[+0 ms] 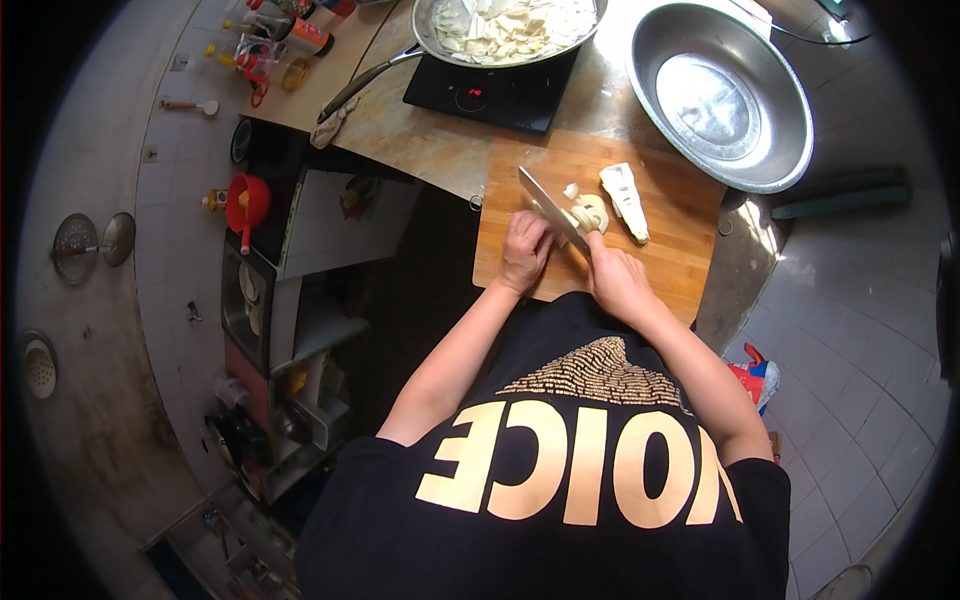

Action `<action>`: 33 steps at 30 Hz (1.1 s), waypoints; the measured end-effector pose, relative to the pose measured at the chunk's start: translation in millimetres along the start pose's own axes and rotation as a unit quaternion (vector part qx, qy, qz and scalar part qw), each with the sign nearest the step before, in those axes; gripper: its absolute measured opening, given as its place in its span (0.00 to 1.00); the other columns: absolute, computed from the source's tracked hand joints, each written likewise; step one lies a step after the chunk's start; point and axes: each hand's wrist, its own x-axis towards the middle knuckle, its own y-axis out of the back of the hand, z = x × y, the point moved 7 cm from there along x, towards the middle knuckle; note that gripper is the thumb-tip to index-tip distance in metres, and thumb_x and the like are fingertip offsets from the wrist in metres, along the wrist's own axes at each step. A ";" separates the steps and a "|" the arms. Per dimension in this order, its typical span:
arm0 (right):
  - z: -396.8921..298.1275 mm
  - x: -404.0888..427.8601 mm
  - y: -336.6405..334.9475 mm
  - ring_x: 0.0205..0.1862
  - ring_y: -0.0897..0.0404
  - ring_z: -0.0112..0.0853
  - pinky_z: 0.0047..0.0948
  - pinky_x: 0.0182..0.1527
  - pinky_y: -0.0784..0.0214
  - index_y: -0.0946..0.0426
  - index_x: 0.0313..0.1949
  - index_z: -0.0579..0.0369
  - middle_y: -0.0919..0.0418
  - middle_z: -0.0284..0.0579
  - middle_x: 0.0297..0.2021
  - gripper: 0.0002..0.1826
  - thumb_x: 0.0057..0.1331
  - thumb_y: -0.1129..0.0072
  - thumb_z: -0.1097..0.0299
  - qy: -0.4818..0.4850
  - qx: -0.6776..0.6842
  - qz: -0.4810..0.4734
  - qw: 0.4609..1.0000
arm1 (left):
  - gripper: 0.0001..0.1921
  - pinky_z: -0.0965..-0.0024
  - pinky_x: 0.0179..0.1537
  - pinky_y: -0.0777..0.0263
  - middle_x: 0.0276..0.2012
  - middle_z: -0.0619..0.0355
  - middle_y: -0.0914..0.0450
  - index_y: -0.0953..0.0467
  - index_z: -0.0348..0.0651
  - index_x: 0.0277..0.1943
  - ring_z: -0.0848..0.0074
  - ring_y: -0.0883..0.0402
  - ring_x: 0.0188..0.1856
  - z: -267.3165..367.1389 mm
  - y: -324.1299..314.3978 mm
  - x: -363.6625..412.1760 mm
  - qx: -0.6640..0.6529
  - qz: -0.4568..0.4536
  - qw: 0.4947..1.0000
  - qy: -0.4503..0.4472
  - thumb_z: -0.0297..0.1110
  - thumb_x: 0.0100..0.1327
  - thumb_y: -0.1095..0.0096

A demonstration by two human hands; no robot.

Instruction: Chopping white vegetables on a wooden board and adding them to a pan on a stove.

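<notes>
My right hand [619, 279] grips the handle of a kitchen knife [551, 206], its wide blade slanting away to the upper left over a wooden cutting board [675, 277]. Just left of the blade, my left hand [525, 251] has its fingers curled around a pale vegetable piece, mostly hidden by the fingers and blade. Thin pale slices [590, 213] lean together on the blade's right side. Farther right lies a larger pale chunk, which looks like bamboo shoot [625, 202]. A small scrap [571, 190] sits by the slices.
Beyond the board, a frying pan [517, 34] full of pale slices rests on a black induction cooker [487, 94]. A large metal basin [720, 97] stands at the board's far right corner. Several bottles [304, 34] and a folded cloth [334, 124] are at the left.
</notes>
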 end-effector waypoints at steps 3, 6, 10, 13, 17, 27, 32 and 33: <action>4.8 11.2 -10.5 0.33 0.21 0.59 0.57 0.36 0.31 0.37 0.40 0.62 0.21 0.63 0.26 0.07 0.63 0.57 0.76 0.014 0.003 0.019 1.000 | 0.07 0.59 0.46 0.30 0.35 0.50 0.23 0.24 0.38 0.35 0.55 0.26 0.43 0.0 -0.8 0.2 0.002 0.000 1.000 -0.001 0.23 0.54 0.33; 10.6 16.8 -11.8 0.33 0.20 0.59 0.57 0.37 0.31 0.36 0.41 0.61 0.21 0.62 0.27 0.07 0.64 0.55 0.74 0.021 0.004 0.031 0.999 | 0.07 0.59 0.46 0.31 0.35 0.51 0.24 0.24 0.39 0.35 0.56 0.26 0.42 2.4 -1.2 1.1 0.007 0.001 1.000 0.003 0.24 0.53 0.32; 22.9 18.9 -7.5 0.32 0.21 0.58 0.56 0.36 0.31 0.35 0.42 0.59 0.21 0.62 0.27 0.09 0.66 0.52 0.69 0.012 0.008 0.024 1.000 | 0.07 0.62 0.44 0.34 0.34 0.53 0.27 0.22 0.41 0.34 0.60 0.28 0.40 15.1 1.8 8.9 0.071 0.001 0.997 0.012 0.27 0.53 0.30; 31.0 20.2 1.0 0.32 0.20 0.57 0.56 0.36 0.31 0.35 0.43 0.58 0.21 0.61 0.26 0.09 0.66 0.50 0.69 0.012 -0.003 0.031 0.999 | 0.07 0.62 0.45 0.35 0.35 0.54 0.27 0.22 0.42 0.33 0.61 0.29 0.42 19.2 -5.6 19.3 0.098 -0.031 0.993 0.049 0.30 0.53 0.30; 25.3 10.0 12.3 0.30 0.21 0.58 0.56 0.34 0.31 0.35 0.43 0.57 0.21 0.60 0.25 0.08 0.65 0.51 0.71 0.045 -0.002 0.058 0.997 | 0.07 0.67 0.37 0.30 0.35 0.54 0.28 0.22 0.40 0.39 0.67 0.26 0.34 1.1 1.5 7.9 -0.045 0.078 0.979 0.184 0.24 0.58 0.34; 16.2 -8.4 18.5 0.26 0.22 0.58 0.57 0.30 0.32 0.36 0.44 0.56 0.23 0.60 0.21 0.09 0.64 0.52 0.72 0.028 -0.022 0.093 0.995 | 0.09 0.78 0.23 0.27 0.24 0.59 0.21 0.28 0.34 0.39 0.82 0.20 0.22 -22.4 -31.6 -10.1 -0.207 -0.016 0.906 0.368 0.21 0.58 0.33; 11.7 -13.6 30.0 0.27 0.22 0.58 0.56 0.31 0.33 0.36 0.44 0.55 0.23 0.60 0.21 0.10 0.64 0.52 0.73 0.018 -0.029 0.085 0.996 | 0.08 0.76 0.19 0.31 0.18 0.61 0.26 0.28 0.33 0.36 0.82 0.24 0.19 -31.0 -41.9 -11.9 -0.114 -0.016 0.938 0.328 0.24 0.59 0.33; 12.6 -15.8 31.7 0.27 0.22 0.58 0.56 0.31 0.33 0.36 0.44 0.55 0.23 0.60 0.21 0.10 0.64 0.52 0.73 0.017 -0.030 0.085 0.996 | 0.10 0.76 0.19 0.31 0.20 0.61 0.26 0.29 0.33 0.38 0.82 0.25 0.18 -29.0 -41.5 -9.3 -0.097 -0.014 0.949 0.299 0.23 0.58 0.33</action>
